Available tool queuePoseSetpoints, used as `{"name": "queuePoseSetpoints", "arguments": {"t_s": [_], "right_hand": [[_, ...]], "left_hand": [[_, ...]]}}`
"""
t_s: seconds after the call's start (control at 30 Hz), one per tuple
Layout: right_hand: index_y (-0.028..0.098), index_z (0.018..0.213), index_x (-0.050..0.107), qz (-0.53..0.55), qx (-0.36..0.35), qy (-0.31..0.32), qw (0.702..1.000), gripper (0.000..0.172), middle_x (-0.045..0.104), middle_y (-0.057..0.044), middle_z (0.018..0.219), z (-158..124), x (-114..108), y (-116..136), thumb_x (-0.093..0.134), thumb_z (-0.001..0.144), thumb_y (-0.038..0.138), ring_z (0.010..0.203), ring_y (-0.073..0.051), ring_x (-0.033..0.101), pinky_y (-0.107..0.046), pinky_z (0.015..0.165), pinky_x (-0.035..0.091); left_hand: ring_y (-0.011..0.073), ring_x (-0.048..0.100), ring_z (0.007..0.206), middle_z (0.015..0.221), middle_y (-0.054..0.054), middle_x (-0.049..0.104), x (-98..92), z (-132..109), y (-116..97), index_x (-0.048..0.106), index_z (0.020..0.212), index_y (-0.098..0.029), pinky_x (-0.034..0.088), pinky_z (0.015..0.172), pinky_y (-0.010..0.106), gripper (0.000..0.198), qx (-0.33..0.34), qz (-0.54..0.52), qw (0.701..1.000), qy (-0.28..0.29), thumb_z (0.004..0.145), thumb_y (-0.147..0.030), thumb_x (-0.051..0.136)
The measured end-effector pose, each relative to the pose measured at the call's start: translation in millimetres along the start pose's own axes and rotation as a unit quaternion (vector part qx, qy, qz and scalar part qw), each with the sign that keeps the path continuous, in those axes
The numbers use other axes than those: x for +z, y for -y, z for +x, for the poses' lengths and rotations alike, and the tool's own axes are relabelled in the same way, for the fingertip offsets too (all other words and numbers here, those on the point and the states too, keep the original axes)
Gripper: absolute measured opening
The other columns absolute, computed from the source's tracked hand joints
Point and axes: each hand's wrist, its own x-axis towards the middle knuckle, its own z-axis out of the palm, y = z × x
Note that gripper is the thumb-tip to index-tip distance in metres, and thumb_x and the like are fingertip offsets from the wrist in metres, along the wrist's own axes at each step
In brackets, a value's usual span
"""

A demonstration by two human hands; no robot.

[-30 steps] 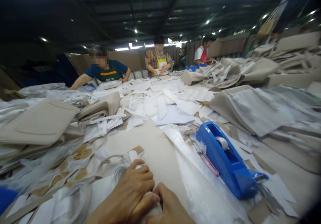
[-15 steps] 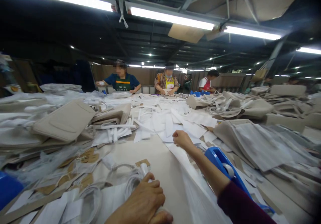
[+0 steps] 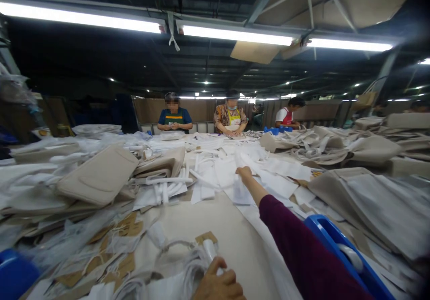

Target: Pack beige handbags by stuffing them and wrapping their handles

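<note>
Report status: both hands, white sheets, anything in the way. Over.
Right hand out at the white sheets, grip unclear. Left hand at a white roll, hold unclear. Blue tape dispenser partly behind right sleeve; neither hand visibly blocked.

The right arm (image 3: 295,239) stretched far forward from the lower right, slanting inward, with its dark maroon sleeve (image 3: 316,264) ending partway along the forearm (image 3: 257,190), which was bare from there to the wrist. At its end the right hand (image 3: 244,173) was small with distance, its fingers curled in and their tips turned to the left. The left hand (image 3: 220,282) lay low at the bottom edge, back upward, its fingers bent and its wrist out of view. The two hands were well apart, the right much farther forward
</note>
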Motion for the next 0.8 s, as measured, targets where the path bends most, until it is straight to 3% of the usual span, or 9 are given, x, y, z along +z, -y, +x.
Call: {"name": "queuePoseSetpoints", "arguments": {"t_s": [0.07, 0.17, 0.2, 0.3, 0.4, 0.5, 0.63, 0.8], "right_hand": [[0.011, 0.108, 0.056, 0.060, -0.025, 0.043, 0.997, 0.024, 0.062, -0.007, 0.096, -17.8, -8.0, 6.1, 0.055, 0.091, 0.029, 0.077, -0.014, 0.061, -0.030, 0.069, 0.052], [0.009, 0.115, 0.049, 0.130, -0.037, 0.126, 0.983, 0.031, 0.062, -0.007, 0.087, -65.1, -17.6, -2.8, 0.056, 0.086, 0.019, 0.058, -0.011, 0.055, -0.025, 0.056, 0.047], [0.011, 0.118, 0.046, 0.147, -0.032, 0.150, 0.977, 0.038, 0.062, -0.007, 0.086, -85.5, -21.6, -12.1, 0.059, 0.083, 0.020, 0.055, -0.010, 0.052, -0.023, 0.054, 0.045], [0.019, 0.118, 0.047, 0.172, -0.017, 0.237, 0.956, 0.049, 0.060, -0.004, 0.086, -151.8, -41.2, -51.1, 0.066, 0.080, 0.043, 0.053, -0.008, 0.044, -0.021, 0.050, 0.040], [0.017, 0.107, 0.056, 0.155, 0.000, 0.313, 0.937, 0.055, 0.059, -0.006, 0.084, -210.5, -69.1, -89.7, 0.054, 0.080, 0.065, 0.058, -0.011, 0.046, -0.022, 0.053, 0.039], [0.015, 0.104, 0.058, 0.094, 0.011, 0.290, 0.952, 0.053, 0.061, -0.007, 0.087, -247.9, -91.5, -117.7, 0.066, 0.073, 0.057, 0.070, -0.016, 0.053, -0.024, 0.058, 0.040], [0.014, 0.106, 0.057, 0.077, 0.007, 0.253, 0.964, 0.044, 0.063, -0.007, 0.094, -264.9, -99.1, -138.2, 0.071, 0.071, 0.036, 0.082, -0.019, 0.057, -0.024, 0.063, 0.041], [0.013, 0.094, 0.062, 0.056, -0.064, 0.295, 0.952, 0.022, 0.065, -0.006, 0.090, -264.6, -81.3, -141.3, 0.062, 0.076, 0.026, 0.079, -0.018, 0.057, -0.024, 0.061, 0.039]], "left_hand": [[0.0114, 0.045, 0.059, 0.053, -0.006, 0.053, -21.4, 8.9, -7.9, 0.049, 0.063, -0.019, 0.029, 0.079, 0.033, 0.034, -0.003, -0.012, 0.999, 0.049, 0.094, -0.032, 0.048], [0.0138, 0.049, 0.067, 0.062, -0.004, 0.057, -68.1, 25.0, -26.7, 0.052, 0.068, -0.019, 0.030, 0.087, 0.036, 0.037, -0.077, -0.078, 0.987, 0.121, 0.088, -0.051, 0.052], [0.0150, 0.052, 0.074, 0.070, -0.002, 0.060, -83.7, 30.4, -32.0, 0.053, 0.071, -0.019, 0.028, 0.093, 0.038, 0.038, -0.125, -0.095, 0.977, 0.147, 0.089, -0.052, 0.050], [0.0164, 0.053, 0.081, 0.078, 0.001, 0.061, -114.1, 43.2, -37.1, 0.052, 0.072, -0.019, 0.027, 0.098, 0.040, 0.041, -0.154, -0.149, 0.957, 0.194, 0.095, -0.047, 0.035], [0.0180, 0.052, 0.084, 0.081, 0.003, 0.060, -118.2, 47.5, -32.5, 0.051, 0.075, -0.019, 0.027, 0.097, 0.042, 0.045, -0.146, -0.187, 0.948, 0.210, 0.098, -0.040, 0.019], [0.0180, 0.049, 0.081, 0.077, 0.002, 0.056, -114.7, 46.9, -29.4, 0.049, 0.074, -0.019, 0.027, 0.097, 0.043, 0.045, -0.151, -0.201, 0.946, 0.205, 0.098, -0.036, 0.015], [0.0180, 0.046, 0.077, 0.072, 0.002, 0.051, -112.9, 46.4, -29.5, 0.047, 0.071, -0.019, 0.028, 0.094, 0.044, 0.041, -0.162, -0.205, 0.944, 0.203, 0.096, -0.033, 0.018], [0.0181, 0.046, 0.076, 0.072, 0.002, 0.051, -111.2, 50.4, -33.3, 0.047, 0.071, -0.019, 0.028, 0.093, 0.044, 0.038, -0.174, -0.199, 0.941, 0.209, 0.095, -0.030, 0.020]]}}
